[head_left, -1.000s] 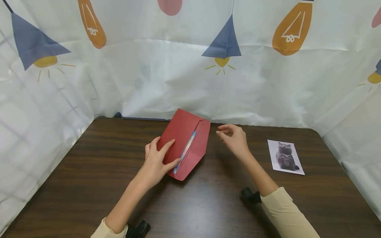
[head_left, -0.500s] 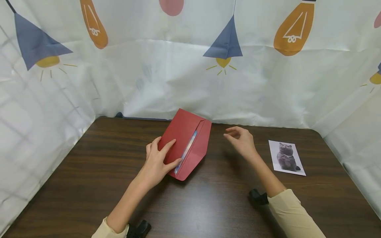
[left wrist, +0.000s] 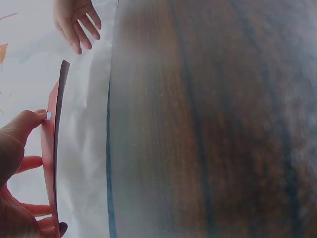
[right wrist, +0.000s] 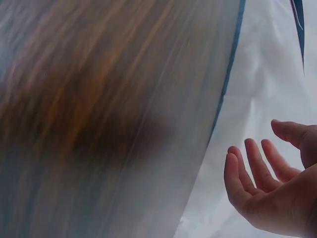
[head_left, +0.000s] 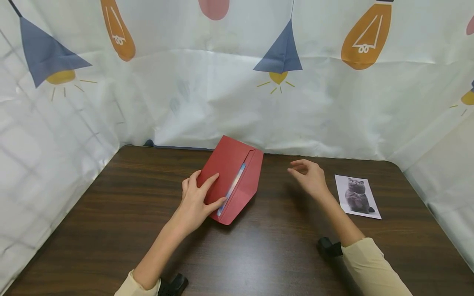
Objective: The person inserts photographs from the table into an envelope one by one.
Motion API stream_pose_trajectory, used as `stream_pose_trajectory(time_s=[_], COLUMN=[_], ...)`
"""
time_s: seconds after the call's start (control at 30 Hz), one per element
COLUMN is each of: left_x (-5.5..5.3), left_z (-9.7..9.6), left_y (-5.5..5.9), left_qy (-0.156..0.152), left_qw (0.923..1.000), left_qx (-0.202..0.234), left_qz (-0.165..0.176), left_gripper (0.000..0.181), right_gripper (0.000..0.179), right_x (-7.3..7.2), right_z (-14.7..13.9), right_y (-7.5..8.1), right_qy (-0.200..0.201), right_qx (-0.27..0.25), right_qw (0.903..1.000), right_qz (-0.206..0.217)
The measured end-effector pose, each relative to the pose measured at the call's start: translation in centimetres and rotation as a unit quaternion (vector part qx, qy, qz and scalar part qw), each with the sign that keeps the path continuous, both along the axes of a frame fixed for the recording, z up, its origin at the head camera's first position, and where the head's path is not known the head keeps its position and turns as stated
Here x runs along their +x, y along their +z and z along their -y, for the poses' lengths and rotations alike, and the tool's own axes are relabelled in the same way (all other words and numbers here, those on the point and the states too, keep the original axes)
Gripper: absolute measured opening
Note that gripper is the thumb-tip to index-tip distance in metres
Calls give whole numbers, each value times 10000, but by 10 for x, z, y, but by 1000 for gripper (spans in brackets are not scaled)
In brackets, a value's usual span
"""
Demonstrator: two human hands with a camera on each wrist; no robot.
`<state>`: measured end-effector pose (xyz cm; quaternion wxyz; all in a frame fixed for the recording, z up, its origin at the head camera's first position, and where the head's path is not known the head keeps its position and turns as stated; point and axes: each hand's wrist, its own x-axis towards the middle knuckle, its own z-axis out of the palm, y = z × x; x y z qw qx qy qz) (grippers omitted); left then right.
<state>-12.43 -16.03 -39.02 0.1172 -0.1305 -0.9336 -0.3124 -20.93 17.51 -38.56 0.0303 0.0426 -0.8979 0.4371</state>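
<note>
A red envelope [head_left: 226, 160] with its flap [head_left: 247, 187] folded out is held tilted at the table's middle. A strip of a pale-blue and white card [head_left: 234, 185] shows in its opening. My left hand [head_left: 192, 205] grips its lower left side, thumb at the opening and fingers spread over the red face. In the left wrist view the envelope [left wrist: 48, 153] appears edge-on, fingertips curling round its lower edge. To the right, my right hand [head_left: 310, 177] hovers with loosely bent fingers and nothing in them; the right wrist view shows the palm [right wrist: 277, 198] bare.
A picture of a grey cat [head_left: 357, 195] lies on the dark wooden table [head_left: 122, 213] at the right. Behind the table hangs a white curtain [head_left: 207, 94] printed with lamps and bulbs. Both wrists carry black straps.
My right hand has moved rightward, away from the envelope and closer to the cat picture. The left hand and the envelope have stayed in place.
</note>
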Motion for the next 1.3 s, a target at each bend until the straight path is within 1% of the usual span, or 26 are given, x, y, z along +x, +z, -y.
stream_pose_trajectory(time_s=[0.3,0.5,0.9,1.1,1.3], left_x=[-1,-1,1,2,3], left_z=[-1,-2,0,0,0], left_y=[1,1,2,1,1], left_qy=[-4,-2,2,10,-3], left_qw=[10000,9999,10000,10000,10000], left_qx=[31,29,26,-18,-39], left_qz=[89,130,88,41,15], left_gripper=[67,68,66,66,67], right_gripper=[40,42,41,44,44], right_x=[2,2,1,2,4], right_z=[-20,-32,-52,-63,-72], right_y=[5,4,2,1,1], right_qy=[-38,-13,-117,-144,-156], right_qx=[256,355,553,607,626], right_qw=[9997,9993,9980,9978,9975], right_qz=[-30,-72,-294,-216,-290])
